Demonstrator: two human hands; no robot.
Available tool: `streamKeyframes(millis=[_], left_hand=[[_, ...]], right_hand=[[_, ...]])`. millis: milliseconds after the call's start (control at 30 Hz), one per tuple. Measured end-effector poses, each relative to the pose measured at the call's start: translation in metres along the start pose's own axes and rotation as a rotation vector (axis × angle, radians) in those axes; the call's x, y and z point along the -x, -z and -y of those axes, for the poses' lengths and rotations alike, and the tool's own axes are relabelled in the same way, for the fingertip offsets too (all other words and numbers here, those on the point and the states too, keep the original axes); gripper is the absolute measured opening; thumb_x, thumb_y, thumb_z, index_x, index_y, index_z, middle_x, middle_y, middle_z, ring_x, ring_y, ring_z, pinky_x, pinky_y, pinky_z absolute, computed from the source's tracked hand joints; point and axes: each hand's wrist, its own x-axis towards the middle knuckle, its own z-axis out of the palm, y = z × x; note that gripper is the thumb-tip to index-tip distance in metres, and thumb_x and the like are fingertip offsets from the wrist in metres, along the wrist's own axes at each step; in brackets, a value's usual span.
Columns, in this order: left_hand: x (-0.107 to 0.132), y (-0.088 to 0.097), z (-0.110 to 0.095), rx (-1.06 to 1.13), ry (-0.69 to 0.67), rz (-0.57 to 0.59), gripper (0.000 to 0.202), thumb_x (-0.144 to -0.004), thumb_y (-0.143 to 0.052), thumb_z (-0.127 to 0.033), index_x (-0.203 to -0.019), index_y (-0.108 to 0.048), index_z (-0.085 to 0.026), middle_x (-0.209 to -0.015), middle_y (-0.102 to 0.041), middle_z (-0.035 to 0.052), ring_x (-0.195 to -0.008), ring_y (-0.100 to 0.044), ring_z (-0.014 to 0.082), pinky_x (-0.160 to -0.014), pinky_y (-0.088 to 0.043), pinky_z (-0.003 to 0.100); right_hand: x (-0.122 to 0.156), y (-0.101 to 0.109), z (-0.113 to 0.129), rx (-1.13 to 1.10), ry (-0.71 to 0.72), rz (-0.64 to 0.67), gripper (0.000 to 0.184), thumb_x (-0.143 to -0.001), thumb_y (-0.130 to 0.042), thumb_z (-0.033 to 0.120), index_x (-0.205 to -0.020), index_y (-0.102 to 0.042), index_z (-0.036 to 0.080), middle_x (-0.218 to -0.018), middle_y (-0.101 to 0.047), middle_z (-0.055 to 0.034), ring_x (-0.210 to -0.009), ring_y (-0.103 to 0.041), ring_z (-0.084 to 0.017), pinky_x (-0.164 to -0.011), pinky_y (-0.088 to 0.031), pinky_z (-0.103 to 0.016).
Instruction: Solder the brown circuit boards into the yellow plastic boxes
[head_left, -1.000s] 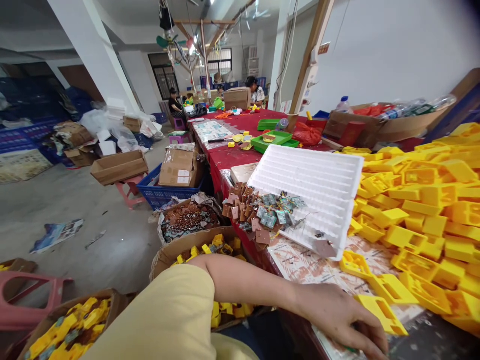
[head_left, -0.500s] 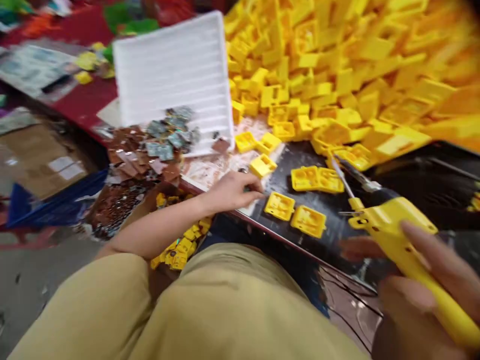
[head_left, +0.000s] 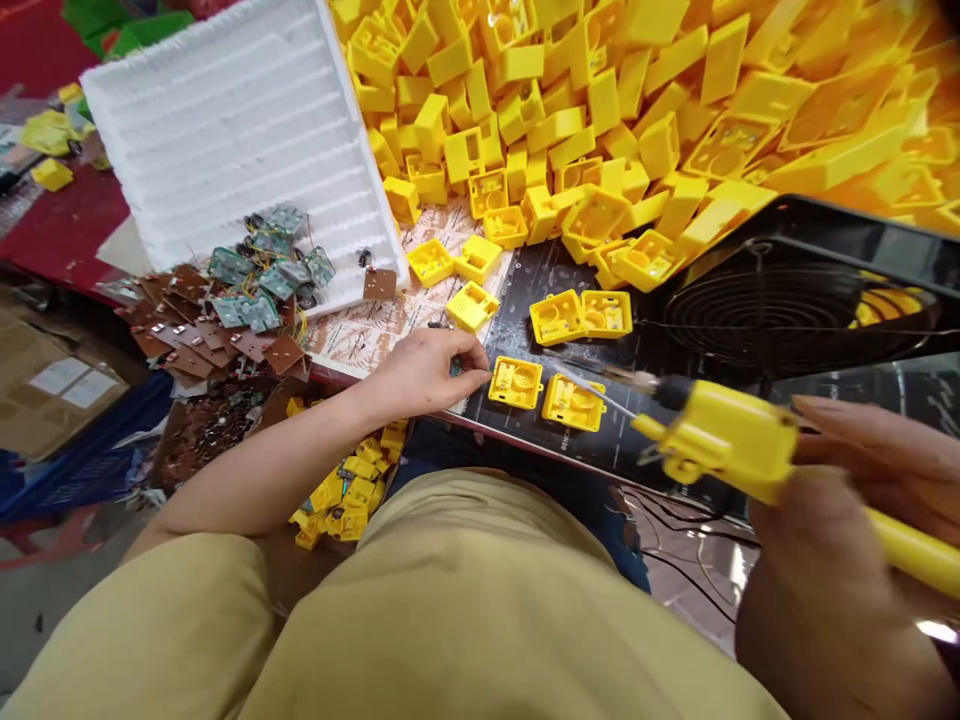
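My right hand [head_left: 847, 540] is wrapped round a yellow soldering gun [head_left: 720, 440]. Its metal tip and thin feed tube point left, in front of an open yellow plastic case [head_left: 574, 402]. My left hand [head_left: 431, 370] rests at the table's front edge, thumb and fingertips pinched together. Something small and greenish shows between them, too hidden to name. Just right of those fingertips lies another open case half [head_left: 516, 382]. Behind these sits a joined pair of open halves [head_left: 581, 317], and a yellow case [head_left: 472, 305] stands just beyond my left hand.
A big heap of yellow cases [head_left: 525, 120] fills the back. At the left, a white foam tray [head_left: 240, 130] stands by green circuit boards [head_left: 277, 275] and brown boards [head_left: 191, 330]. A black fan [head_left: 742, 310] lies at the right. Below the edge is a box of yellow parts [head_left: 345, 495].
The view has swung right, so the table things appear further left. The soldering gun has tilted flatter, its tip now nearer the front case halves. My left hand keeps its pinch at the edge.
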Motion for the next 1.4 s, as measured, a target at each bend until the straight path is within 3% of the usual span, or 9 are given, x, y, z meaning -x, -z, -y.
streamKeyframes(millis=[100,233,300,333,433,567,767,1000,1400], left_hand=[[0.003,0.001,-0.005,-0.053,0.002,0.049,0.010,-0.081,-0.066,-0.020,-0.083,-0.075,-0.015,-0.081,-0.076,0.0023,-0.075,-0.068,0.0144,-0.072,-0.046,0.025],[0.005,-0.001,-0.012,-0.129,0.018,0.049,0.012,-0.082,-0.064,-0.020,-0.085,-0.075,-0.016,-0.083,-0.076,0.0026,-0.077,-0.069,0.0159,-0.072,-0.046,0.026],[0.003,-0.002,-0.016,-0.193,0.043,0.065,0.013,-0.081,-0.064,-0.019,-0.087,-0.075,-0.016,-0.086,-0.077,0.0030,-0.080,-0.069,0.0173,-0.074,-0.046,0.027],[0.002,-0.002,-0.018,-0.219,0.053,0.078,0.014,-0.081,-0.063,-0.019,-0.088,-0.075,-0.017,-0.087,-0.077,0.0030,-0.081,-0.069,0.0177,-0.074,-0.046,0.027],[-0.001,-0.001,-0.021,-0.269,0.053,0.116,0.015,-0.081,-0.061,-0.019,-0.088,-0.074,-0.017,-0.087,-0.077,0.0033,-0.081,-0.069,0.0179,-0.074,-0.046,0.027],[-0.003,0.002,-0.024,-0.309,0.037,0.139,0.015,-0.081,-0.060,-0.020,-0.086,-0.074,-0.017,-0.085,-0.076,0.0031,-0.080,-0.069,0.0173,-0.073,-0.047,0.026],[-0.004,0.003,-0.028,-0.376,0.046,0.125,0.017,-0.079,-0.060,-0.021,-0.087,-0.075,-0.018,-0.082,-0.076,0.0027,-0.077,-0.068,0.0175,-0.069,-0.046,0.026],[-0.005,0.004,-0.028,-0.385,0.042,0.149,0.018,-0.079,-0.060,-0.021,-0.087,-0.076,-0.018,-0.081,-0.076,0.0036,-0.077,-0.068,0.0192,-0.070,-0.046,0.028],[-0.006,0.003,-0.028,-0.434,0.033,0.144,0.019,-0.078,-0.060,-0.024,-0.086,-0.077,-0.019,-0.079,-0.075,0.0036,-0.077,-0.068,0.0203,-0.068,-0.044,0.028]], right_hand=[[0.000,-0.001,0.025,0.001,-0.039,0.031,0.041,-0.080,-0.079,0.017,-0.119,-0.068,0.027,-0.097,-0.071,0.0008,-0.068,-0.061,-0.010,-0.057,-0.049,-0.025],[-0.003,-0.001,0.046,0.122,-0.233,0.056,0.024,-0.084,-0.077,0.024,-0.106,-0.068,0.023,-0.093,-0.070,-0.0020,-0.081,-0.065,-0.014,-0.072,-0.056,-0.029],[-0.010,0.000,0.042,0.090,-0.083,0.235,0.021,-0.084,-0.076,0.021,-0.103,-0.065,0.022,-0.088,-0.069,-0.0023,-0.080,-0.066,-0.013,-0.066,-0.056,-0.025],[-0.014,0.000,0.038,0.058,0.098,0.363,0.022,-0.084,-0.076,0.017,-0.102,-0.064,0.021,-0.084,-0.069,-0.0017,-0.076,-0.066,-0.011,-0.061,-0.056,-0.022],[-0.025,0.001,0.023,0.078,0.387,0.471,0.012,-0.087,-0.072,0.017,-0.094,-0.062,0.017,-0.075,-0.065,-0.0012,-0.067,-0.064,-0.007,-0.057,-0.054,-0.016],[-0.031,-0.005,0.019,0.153,0.395,0.493,0.013,-0.096,-0.062,0.024,-0.085,-0.061,0.016,-0.071,-0.064,-0.0020,-0.065,-0.063,-0.005,-0.063,-0.054,-0.013],[-0.037,-0.008,0.023,0.072,0.499,0.502,0.026,-0.075,-0.079,0.005,-0.091,-0.061,0.014,-0.074,-0.065,-0.0022,-0.068,-0.065,-0.009,-0.064,-0.058,-0.020],[-0.044,-0.011,0.026,0.146,0.567,0.556,0.023,-0.077,-0.081,0.013,-0.089,-0.062,0.014,-0.073,-0.068,-0.0034,-0.067,-0.065,-0.010,-0.066,-0.058,-0.021],[-0.042,-0.001,0.027,0.145,0.430,0.567,0.016,-0.083,-0.077,0.023,-0.093,-0.063,0.023,-0.076,-0.068,0.0008,-0.068,-0.067,-0.012,-0.067,-0.060,-0.024]])
